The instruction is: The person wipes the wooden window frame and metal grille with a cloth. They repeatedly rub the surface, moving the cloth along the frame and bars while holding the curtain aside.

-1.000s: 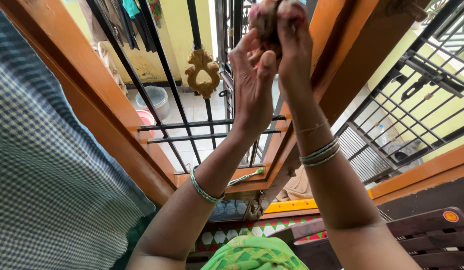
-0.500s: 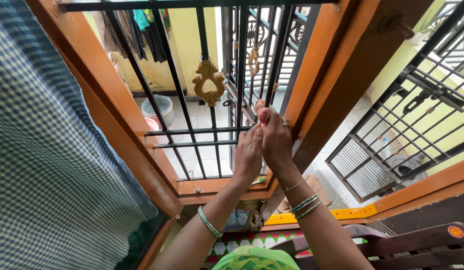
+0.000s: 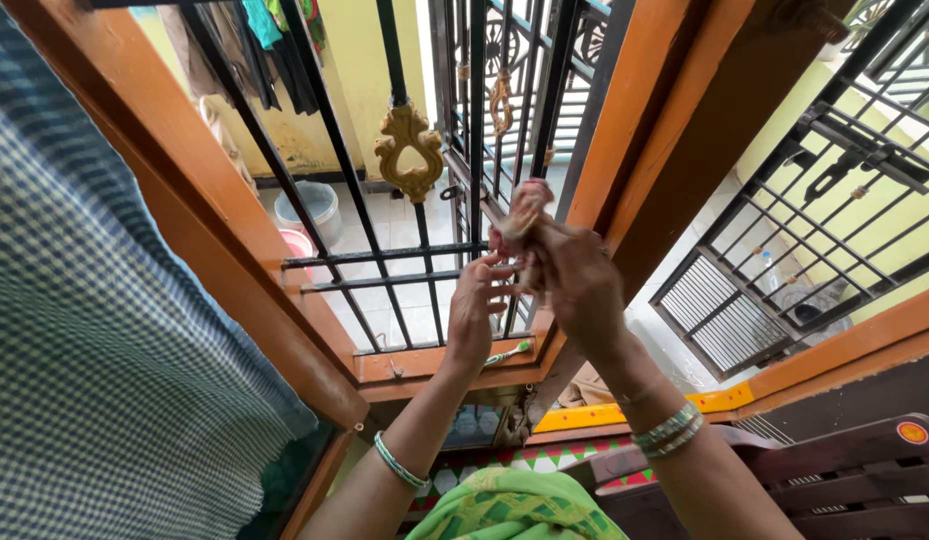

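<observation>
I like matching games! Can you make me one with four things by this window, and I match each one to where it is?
Things:
1. gold ornament
2. toothbrush
3. grey bucket
4. small cloth bundle

Places:
A. on the tiled floor outside, behind the bars
B. held up between the left hand and right hand
C. fixed on a black bar of the window grille
D. lying on the orange window sill

Pairs: 1-C, 2-D, 3-A, 4-B
</observation>
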